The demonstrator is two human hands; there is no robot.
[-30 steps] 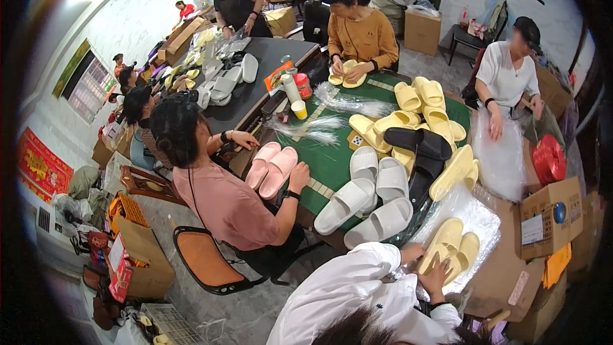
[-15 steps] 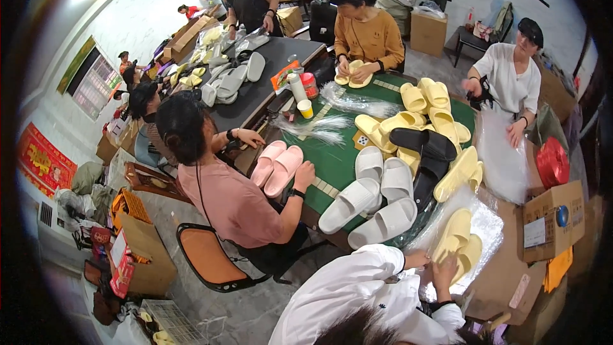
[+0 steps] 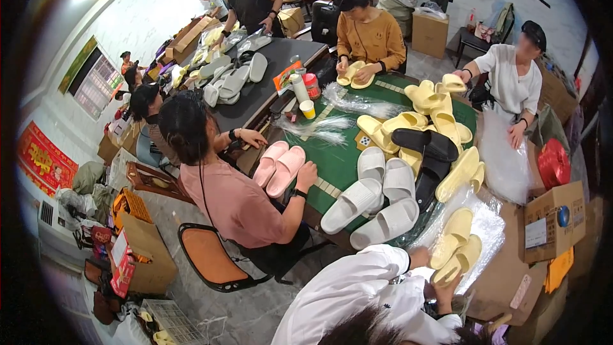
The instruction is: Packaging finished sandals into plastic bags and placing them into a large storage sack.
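Note:
At the lower right, a pair of yellow slippers (image 3: 454, 240) lies side by side over clear plastic sheeting. My left hand (image 3: 419, 257) is closed at the heel end of the farther slipper, its fingertips partly hidden. My right hand (image 3: 445, 291), below a dark wristband, grips the heel end of the nearer yellow slipper (image 3: 461, 260). Clear plastic bags (image 3: 488, 235) spread under and beside the pair. Just beyond my left arm are several grey slippers (image 3: 391, 222), along with black slippers (image 3: 434, 176).
The green table (image 3: 329, 166) holds a yellow slipper pile (image 3: 440, 105) and plastic strips (image 3: 319, 129). A co-worker in pink sits by pink slippers (image 3: 285, 169); others sit across. Cardboard boxes (image 3: 554, 220) stand at my right. An orange chair (image 3: 207, 255) is at left.
My right hand has shifted down off the slippers' tops to the nearer one's heel end. Across the table, a co-worker in white has lifted a yellow slipper from the pile.

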